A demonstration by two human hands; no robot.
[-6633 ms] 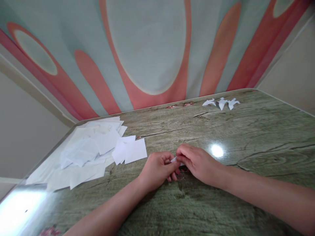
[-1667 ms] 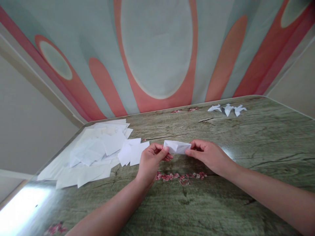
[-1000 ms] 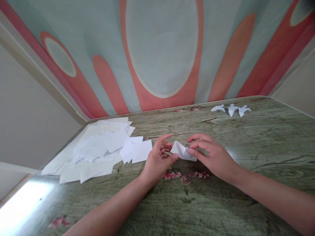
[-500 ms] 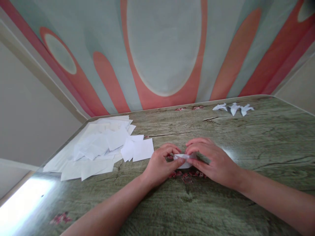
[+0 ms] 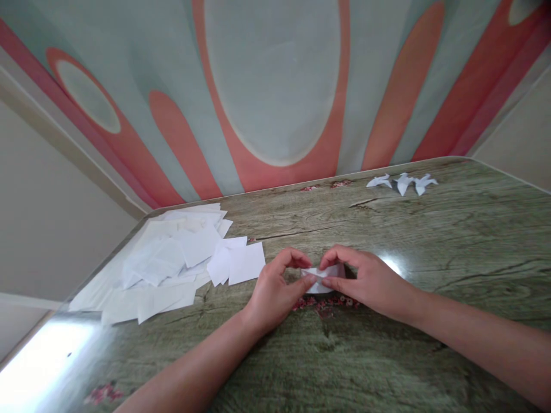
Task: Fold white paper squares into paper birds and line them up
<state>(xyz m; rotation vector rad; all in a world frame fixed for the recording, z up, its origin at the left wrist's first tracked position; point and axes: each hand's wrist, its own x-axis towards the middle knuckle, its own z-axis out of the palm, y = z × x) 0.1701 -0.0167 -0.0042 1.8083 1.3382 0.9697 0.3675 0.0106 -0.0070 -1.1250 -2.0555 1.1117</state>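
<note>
The left hand point(image 5: 275, 289) and right hand point(image 5: 371, 282) both pinch one small folded white paper point(image 5: 319, 287), right between them. Three white paper birds point(image 5: 403, 184) sit past the grip, to its right. Left of it lies one big paper pile point(image 5: 166, 265).

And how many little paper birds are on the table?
3: left bird, middle bird and right bird, in a row on the table, near its back right corner.
</note>
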